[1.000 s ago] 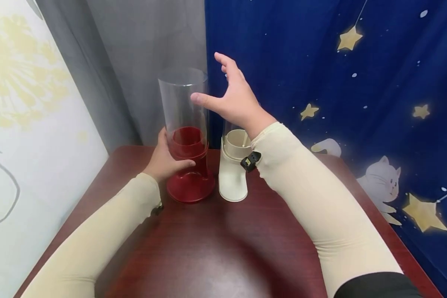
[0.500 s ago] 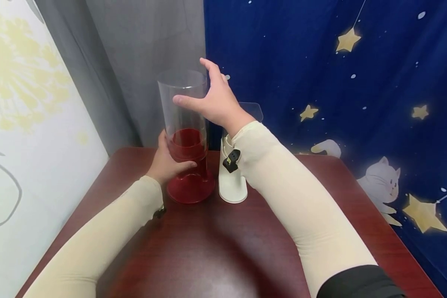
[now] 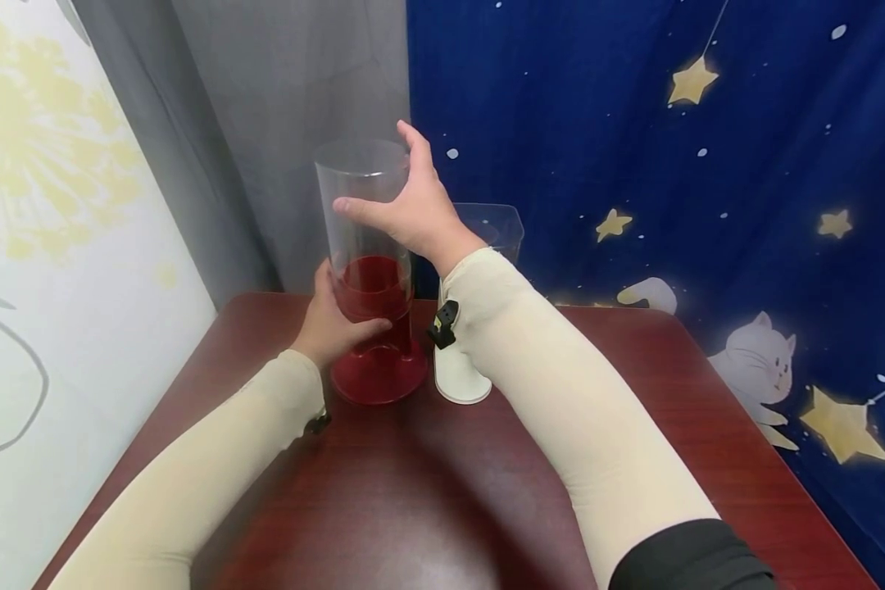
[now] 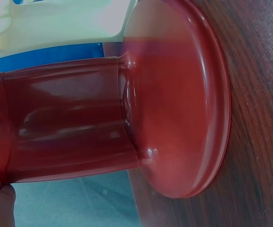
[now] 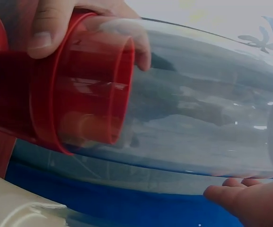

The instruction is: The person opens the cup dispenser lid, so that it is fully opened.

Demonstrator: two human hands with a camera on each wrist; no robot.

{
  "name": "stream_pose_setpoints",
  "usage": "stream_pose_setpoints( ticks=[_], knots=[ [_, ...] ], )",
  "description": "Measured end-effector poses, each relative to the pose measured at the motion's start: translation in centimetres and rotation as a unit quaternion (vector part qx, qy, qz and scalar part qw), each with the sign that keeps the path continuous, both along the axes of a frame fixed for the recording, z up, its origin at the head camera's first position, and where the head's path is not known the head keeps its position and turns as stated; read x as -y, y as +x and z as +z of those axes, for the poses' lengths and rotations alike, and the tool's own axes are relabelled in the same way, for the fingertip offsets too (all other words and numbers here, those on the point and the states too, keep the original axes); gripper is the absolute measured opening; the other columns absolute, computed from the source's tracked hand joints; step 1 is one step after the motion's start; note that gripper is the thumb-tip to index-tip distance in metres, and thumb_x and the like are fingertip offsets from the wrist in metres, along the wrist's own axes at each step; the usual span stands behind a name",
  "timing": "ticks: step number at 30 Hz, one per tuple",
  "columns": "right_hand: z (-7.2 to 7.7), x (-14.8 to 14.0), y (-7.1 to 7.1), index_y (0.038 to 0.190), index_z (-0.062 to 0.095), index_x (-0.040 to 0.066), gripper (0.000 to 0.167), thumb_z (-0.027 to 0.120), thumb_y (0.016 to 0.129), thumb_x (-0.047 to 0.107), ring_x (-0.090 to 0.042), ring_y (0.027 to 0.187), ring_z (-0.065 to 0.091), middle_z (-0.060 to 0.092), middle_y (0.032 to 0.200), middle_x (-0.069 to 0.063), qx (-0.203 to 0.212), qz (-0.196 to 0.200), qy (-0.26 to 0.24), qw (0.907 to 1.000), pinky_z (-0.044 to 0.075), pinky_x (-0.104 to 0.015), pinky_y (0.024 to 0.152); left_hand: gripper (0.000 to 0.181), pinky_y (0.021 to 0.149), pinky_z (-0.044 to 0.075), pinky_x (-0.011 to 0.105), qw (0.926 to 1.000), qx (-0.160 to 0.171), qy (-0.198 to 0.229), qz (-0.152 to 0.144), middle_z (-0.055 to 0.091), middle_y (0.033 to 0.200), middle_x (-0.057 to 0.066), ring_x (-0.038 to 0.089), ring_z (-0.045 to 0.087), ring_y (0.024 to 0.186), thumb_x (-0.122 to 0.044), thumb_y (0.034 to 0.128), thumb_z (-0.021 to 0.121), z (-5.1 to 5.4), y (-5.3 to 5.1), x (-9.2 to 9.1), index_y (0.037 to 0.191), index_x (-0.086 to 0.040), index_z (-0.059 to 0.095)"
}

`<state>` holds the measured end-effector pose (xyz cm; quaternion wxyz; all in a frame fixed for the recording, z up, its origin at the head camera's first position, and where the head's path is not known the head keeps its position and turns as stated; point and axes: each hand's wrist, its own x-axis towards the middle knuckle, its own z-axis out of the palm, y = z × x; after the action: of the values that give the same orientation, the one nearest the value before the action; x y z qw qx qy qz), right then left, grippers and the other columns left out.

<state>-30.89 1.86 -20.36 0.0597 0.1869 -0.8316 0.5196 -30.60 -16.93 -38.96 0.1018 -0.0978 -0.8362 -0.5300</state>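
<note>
Reddish wooden counter (image 3: 634, 352), far edge: your left hand (image 3: 329, 328) gripped the likely slippery red plastic stand (image 3: 380, 374) collar-high, right hand (image 3: 420, 211) wide.

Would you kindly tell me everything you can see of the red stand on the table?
The red stand looks like glossy plastic. It stands upright on the table, with a broad, rounded foot, a narrower column and a ring-shaped collar at the top. Inside the collar rises a tubular ring, visible through the clear cylinder that surrounds it. The person's left hand grips the stand near the collar. A cream stand is beside it, on the person's right.
</note>
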Motion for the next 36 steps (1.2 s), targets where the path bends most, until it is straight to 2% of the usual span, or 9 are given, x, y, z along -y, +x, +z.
stream_pose_setpoints(
  ticks=[5, 10, 19, 23, 36],
  knots=[
    [-1.0, 0.3, -0.6, 0.165, 0.007, 0.047, 0.126, 0.095, 0.074, 0.048, -0.004, 0.157, 0.025, 0.023, 0.172, 0.012, -0.012, -0.005, -0.058, 0.9982, 0.04, -0.039, 0.123, 0.131, 0.116, 0.044, 0.061, 1.0, -0.006, -0.005, 0.001, 0.044, 0.161, 0.009, 0.032, 0.045, 0.147, -0.039, 0.0753, 0.096, 0.1, 0.0, -0.1, 0.167, -0.035, 0.003],
    [-2.1, 0.7, -1.1, 0.165, 0.012, 0.044, 0.127, 0.098, 0.071, 0.043, -0.003, 0.152, 0.032, 0.032, 0.168, 0.007, -0.037, -0.017, -0.102, 0.994, 0.038, -0.029, 0.121, 0.13, 0.117, 0.044, 0.059, 0.9998, -0.016, -0.01, 0.0, 0.044, 0.161, 0.01, 0.032, 0.047, 0.145, -0.038, 0.0759, 0.096, 0.0, -0.2, -0.2, 0.167, -0.031, 0.004],
    [-2.6, 1.2, -1.6, 0.16, 0.025, 0.036, 0.114, 0.098, 0.072, 0.033, -0.008, 0.136, 0.049, 0.047, 0.153, 0.004, -0.058, 0.004, -0.146, 0.9875, 0.051, -0.025, 0.107, 0.13, 0.119, 0.042, 0.058, 0.9995, -0.031, -0.01, -0.003, 0.045, 0.16, 0.012, 0.032, 0.047, 0.144, -0.036, 0.0756, 0.096, 0.0, -0.3, -0.2, 0.168, -0.028, 0.005],
    [-2.5, 1.3, -1.5, 0.157, 0.026, 0.035, 0.112, 0.098, 0.071, 0.034, -0.009, 0.131, 0.052, 0.051, 0.147, 0.003, -0.06, 0.002, -0.144, 0.9877, 0.054, -0.025, 0.102, 0.13, 0.119, 0.041, 0.058, 0.9994, -0.031, -0.013, -0.003, 0.044, 0.16, 0.012, 0.032, 0.047, 0.145, -0.036, 0.076, 0.096, 0.2, -0.2, -0.1, 0.168, -0.028, 0.004],
    [-2.6, 1.6, -1.2, 0.155, 0.027, 0.033, 0.107, 0.097, 0.073, 0.036, -0.01, 0.127, 0.055, 0.053, 0.144, 0.004, -0.066, -0.001, -0.132, 0.989, 0.055, -0.025, 0.1, 0.13, 0.12, 0.04, 0.058, 0.9995, -0.03, -0.012, -0.005, 0.042, 0.163, 0.011, 0.031, 0.045, 0.147, -0.035, 0.0768, 0.096, 0.0, -0.2, 0.2, 0.168, -0.03, 0.002]
  ],
)
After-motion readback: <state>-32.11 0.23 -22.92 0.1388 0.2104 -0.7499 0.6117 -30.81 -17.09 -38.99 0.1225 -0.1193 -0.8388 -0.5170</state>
